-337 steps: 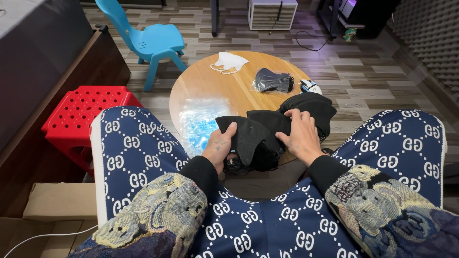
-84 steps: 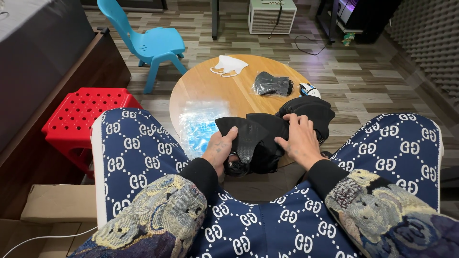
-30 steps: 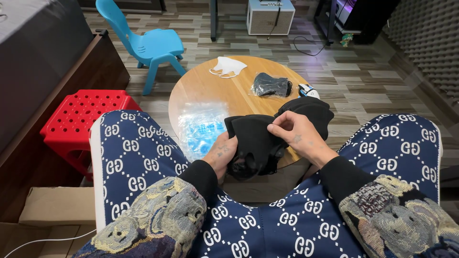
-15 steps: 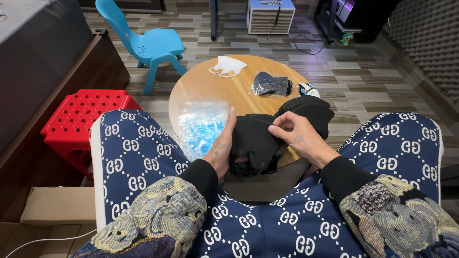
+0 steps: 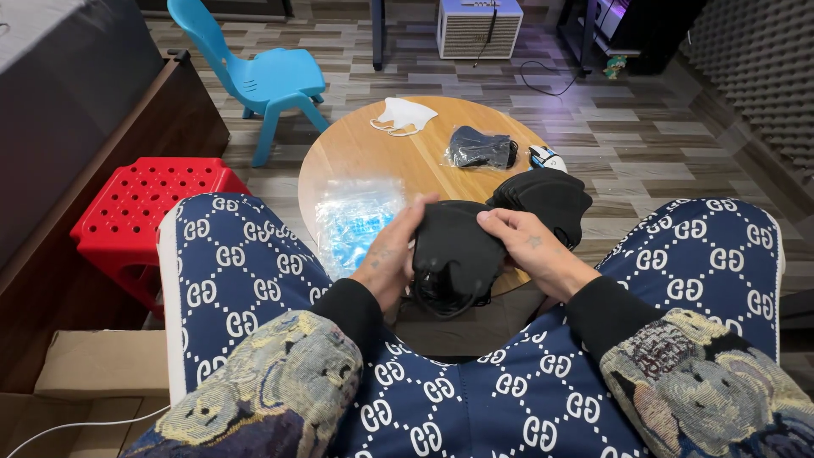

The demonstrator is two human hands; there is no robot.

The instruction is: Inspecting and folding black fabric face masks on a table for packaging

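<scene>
Black mask [image 5: 454,250] now folded, lifted btwn both grips: left hand [image 5: 392,254], right hand [image 5: 527,251] clamped on edges.

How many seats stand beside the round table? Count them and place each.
2. A blue chair stands at the table's far left; a red stool stands left of it, nearer the person. Others may be out of view.
</scene>
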